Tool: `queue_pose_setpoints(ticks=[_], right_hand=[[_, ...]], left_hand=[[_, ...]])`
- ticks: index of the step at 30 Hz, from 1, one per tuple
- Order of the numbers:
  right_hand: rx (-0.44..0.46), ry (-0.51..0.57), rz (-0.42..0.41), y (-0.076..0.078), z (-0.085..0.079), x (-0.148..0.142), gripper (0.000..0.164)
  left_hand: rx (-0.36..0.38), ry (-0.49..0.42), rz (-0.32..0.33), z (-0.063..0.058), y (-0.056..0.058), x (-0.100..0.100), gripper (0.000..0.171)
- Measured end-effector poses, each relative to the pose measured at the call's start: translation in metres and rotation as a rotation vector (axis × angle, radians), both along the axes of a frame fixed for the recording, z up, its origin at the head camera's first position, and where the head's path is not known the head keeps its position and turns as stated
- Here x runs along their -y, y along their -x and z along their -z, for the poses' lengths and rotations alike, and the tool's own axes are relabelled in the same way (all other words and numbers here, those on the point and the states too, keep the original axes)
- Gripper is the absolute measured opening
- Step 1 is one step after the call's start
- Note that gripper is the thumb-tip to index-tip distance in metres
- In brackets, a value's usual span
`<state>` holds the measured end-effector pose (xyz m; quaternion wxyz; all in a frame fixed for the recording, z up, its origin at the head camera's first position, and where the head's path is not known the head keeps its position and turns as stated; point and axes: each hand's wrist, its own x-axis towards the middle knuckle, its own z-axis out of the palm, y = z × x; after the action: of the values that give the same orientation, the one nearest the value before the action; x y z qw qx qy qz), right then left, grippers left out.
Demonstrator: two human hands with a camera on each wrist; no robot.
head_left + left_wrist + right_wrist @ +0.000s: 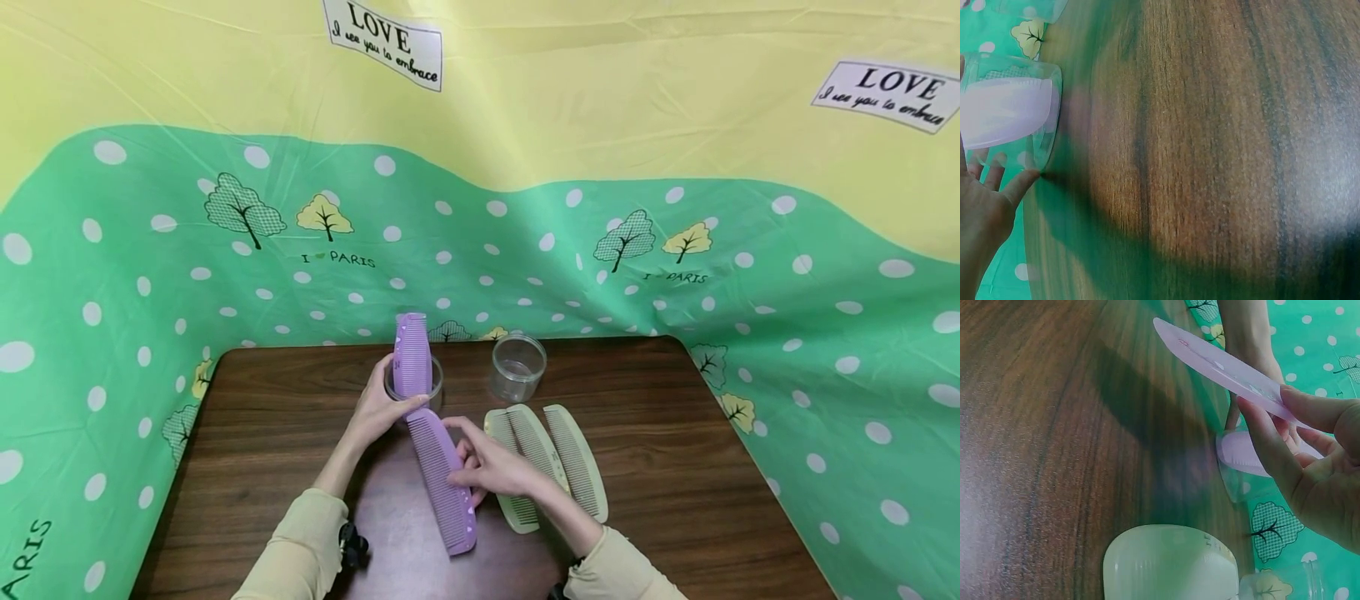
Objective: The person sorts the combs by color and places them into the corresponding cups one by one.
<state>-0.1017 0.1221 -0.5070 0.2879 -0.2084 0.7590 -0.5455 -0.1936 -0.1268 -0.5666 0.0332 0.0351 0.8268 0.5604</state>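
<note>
Purple comb (438, 475), slanting above the table (675, 467), is pinched at its spine by the right hand (487, 465) while the left hand (377, 408) grips a jar (438, 390), apparently steadying it around a standing comb (412, 354), with green combs (536, 442) and another jar (519, 371) nearby.

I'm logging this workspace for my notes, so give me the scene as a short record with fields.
Left hand: grips a clear jar
In that jar: a purple comb on end, reaching above the rim
Right hand: pinches a second purple comb, held above the wood-grain table
On the table, right side: three pale green combs; another clear jar beyond them
Backdrop: green and yellow printed fabric
</note>
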Motion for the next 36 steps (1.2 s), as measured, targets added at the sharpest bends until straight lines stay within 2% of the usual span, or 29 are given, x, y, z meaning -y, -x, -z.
queue_pose_setpoints(ticks=[26,36], right_hand=[[-0.098,0.099,0.159,0.019,-0.02,0.003,0.078],[-0.157,0.156,0.217,0.031,-0.031,0.006,0.077]], left_hand=[[-0.009,-0.002,0.015,0.001,0.001,0.002,0.101],[-0.008,-0.009,0.008,0.001,0.001,0.001,0.101]])
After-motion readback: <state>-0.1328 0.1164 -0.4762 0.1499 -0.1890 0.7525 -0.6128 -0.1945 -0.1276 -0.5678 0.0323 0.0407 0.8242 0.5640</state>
